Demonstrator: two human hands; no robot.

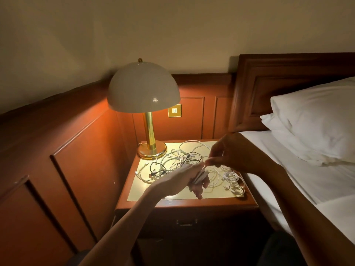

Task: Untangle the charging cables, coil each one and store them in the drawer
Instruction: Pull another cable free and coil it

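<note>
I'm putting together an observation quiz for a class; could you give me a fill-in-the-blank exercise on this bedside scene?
The left hand holds a coil of ___ cable. The lamp stands at the nightstand's back ___ corner. The drawer under the top is ___. Two small coils lie near the nightstand's ___ edge.
Missing: white, left, shut, right.

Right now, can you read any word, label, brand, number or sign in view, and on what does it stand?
No text is readable anywhere in this view.
Brass wall switch plate: blank, no marking shows.
White dome-shaded brass lamp: no label shows.
Tangled white and black charging cables: plugs too small for any print.
White cable coil between left hand and right hand: nothing legible.
Dark wooden drawer front: too dim to tell.
</note>
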